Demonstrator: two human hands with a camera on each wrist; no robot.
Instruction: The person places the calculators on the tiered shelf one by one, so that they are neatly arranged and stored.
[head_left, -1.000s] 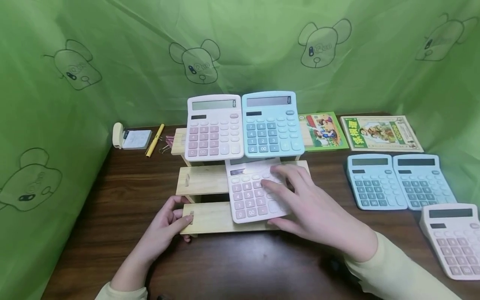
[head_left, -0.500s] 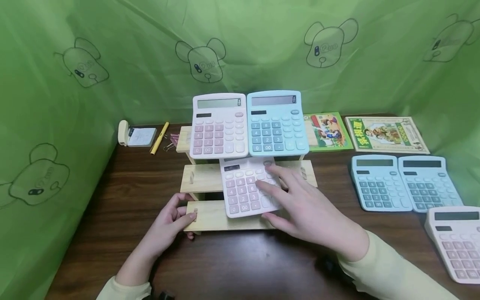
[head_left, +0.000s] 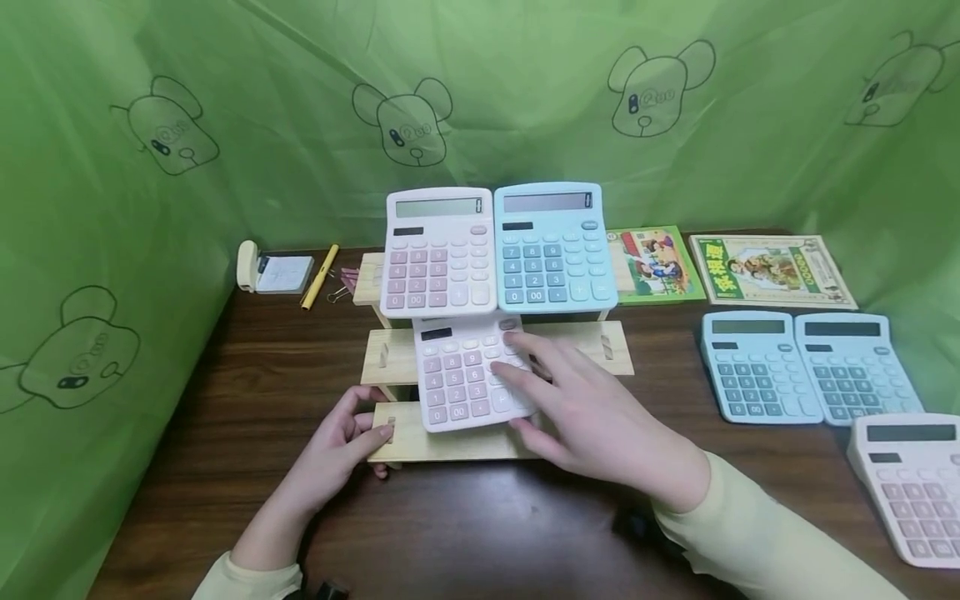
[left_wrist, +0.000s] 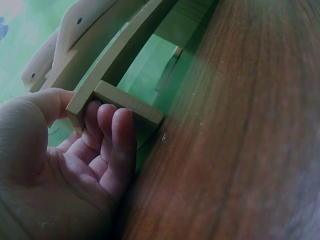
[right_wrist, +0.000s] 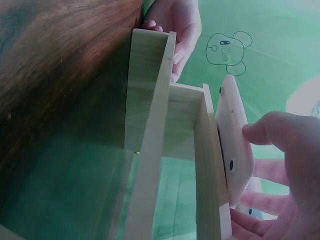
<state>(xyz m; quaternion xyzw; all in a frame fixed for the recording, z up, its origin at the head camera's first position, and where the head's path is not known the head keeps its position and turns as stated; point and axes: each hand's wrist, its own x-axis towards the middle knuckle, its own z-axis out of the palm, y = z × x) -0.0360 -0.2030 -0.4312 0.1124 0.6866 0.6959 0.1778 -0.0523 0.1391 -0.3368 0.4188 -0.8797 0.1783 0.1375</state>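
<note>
A pink calculator [head_left: 461, 379] leans on the middle and lowest steps of a three-tier wooden stand [head_left: 382, 354], slightly tilted. My right hand [head_left: 581, 408] holds its right side, thumb near the lower right corner and two fingers over the right-hand keys. In the right wrist view, the calculator [right_wrist: 235, 145] stands close against the wooden steps, the thumb [right_wrist: 265, 127] at its edge. My left hand [head_left: 330, 454] grips the lowest step's left end. Its thumb lies on top and its fingers [left_wrist: 122, 135] curl underneath. On the top step, another pink calculator [head_left: 438, 250] stands beside a blue one [head_left: 555, 246].
Two blue calculators [head_left: 753, 367] and a pink calculator [head_left: 911, 487] lie on the table at right. Behind are a green picture book [head_left: 660, 262] and a second book [head_left: 776, 271]. A notepad [head_left: 285, 273], yellow pen [head_left: 320, 277] and clips [head_left: 341, 292] lie at back left.
My right hand has moved the pink calculator leftward along the lower steps, and its tilt has lessened slightly. My left hand has kept its grip on the stand. The head view has shifted a little.
</note>
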